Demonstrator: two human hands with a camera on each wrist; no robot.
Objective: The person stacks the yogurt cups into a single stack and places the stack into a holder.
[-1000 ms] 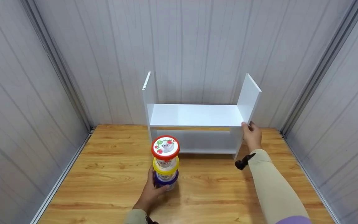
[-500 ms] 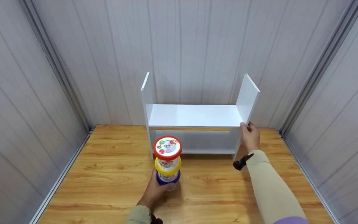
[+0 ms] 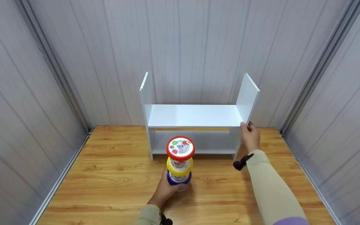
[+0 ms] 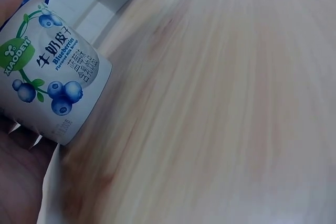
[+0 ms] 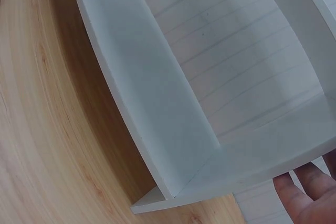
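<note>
On wooden tabletop (image 3: 105, 175), left hand (image 3: 164, 192) wraps bottom blueberry cup of three-cup stack (image 3: 180, 162), just before white shelf (image 3: 195, 116). Right hand (image 3: 250, 135) pinches shelf's right panel. Tip: keep stack plumb, move slow, brace shelf firm.

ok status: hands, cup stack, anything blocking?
Left hand grips the bottom blue-lidded cup of the three-cup yogurt stack. Right hand holds the white two-tier shelf at its right side panel. Nothing between stack and shelf.

Glossy wood-grain table (image 3: 105, 175), smooth matt white shelf (image 3: 195, 115).
</note>
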